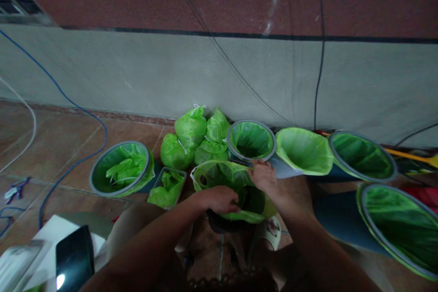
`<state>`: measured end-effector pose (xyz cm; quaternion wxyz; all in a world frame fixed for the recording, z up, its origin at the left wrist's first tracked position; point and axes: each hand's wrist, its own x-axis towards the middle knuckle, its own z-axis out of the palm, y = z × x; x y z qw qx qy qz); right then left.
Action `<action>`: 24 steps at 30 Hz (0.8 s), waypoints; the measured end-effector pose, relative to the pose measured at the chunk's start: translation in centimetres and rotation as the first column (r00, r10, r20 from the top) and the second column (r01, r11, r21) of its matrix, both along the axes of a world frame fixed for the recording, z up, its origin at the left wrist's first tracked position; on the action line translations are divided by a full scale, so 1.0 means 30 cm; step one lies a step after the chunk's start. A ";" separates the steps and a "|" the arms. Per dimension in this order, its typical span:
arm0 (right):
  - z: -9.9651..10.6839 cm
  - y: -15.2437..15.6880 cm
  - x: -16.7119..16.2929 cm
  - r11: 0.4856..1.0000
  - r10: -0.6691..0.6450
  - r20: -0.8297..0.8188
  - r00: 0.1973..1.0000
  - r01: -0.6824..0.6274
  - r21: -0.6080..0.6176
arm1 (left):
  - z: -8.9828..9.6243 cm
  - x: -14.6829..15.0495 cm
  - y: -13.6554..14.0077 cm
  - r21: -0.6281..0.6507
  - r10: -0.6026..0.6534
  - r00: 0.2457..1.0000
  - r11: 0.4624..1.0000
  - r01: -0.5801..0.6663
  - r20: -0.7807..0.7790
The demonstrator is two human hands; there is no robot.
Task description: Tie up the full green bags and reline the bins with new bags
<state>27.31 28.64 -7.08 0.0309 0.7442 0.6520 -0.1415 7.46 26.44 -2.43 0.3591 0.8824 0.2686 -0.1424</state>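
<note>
A dark bin [226,226] stands between my knees, lined with a green mesh-like bag [219,171] whose mouth is spread wide. A white drawstring shows at the bag's left edge. My left hand [222,199] is closed on the near side of the bag's mouth, fingertips partly hidden. On the far right side of the mouth, my right hand [263,174] curls over the rim with the bag's edge in its fingers. Just left of the bag is a small rectangular bin [185,187] with a crumpled green bag [167,187] in it.
Several tied green bags [190,127] are piled against the wall. A lined round bin [93,182] stands left; more lined bins [273,153] stand behind and right, one grey bin [289,169] tilted. A blue cable [61,93] crosses the floor. A phone [74,255] lies at lower left.
</note>
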 end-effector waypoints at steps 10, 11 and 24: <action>0.019 -0.035 0.059 0.997 0.021 0.016 1.000 -0.019 -0.068 | -0.010 0.015 0.141 0.237 0.574 0.812 0.778 -0.582 0.112; 0.030 -0.034 0.058 0.998 0.046 -0.020 0.999 -0.047 -0.043 | -0.018 0.020 0.145 0.276 0.599 0.790 0.743 -0.610 0.134; 0.072 -0.083 0.058 0.997 0.080 -0.295 0.952 -0.071 0.039 | -0.126 0.061 0.156 0.392 0.482 0.876 0.801 -0.452 0.026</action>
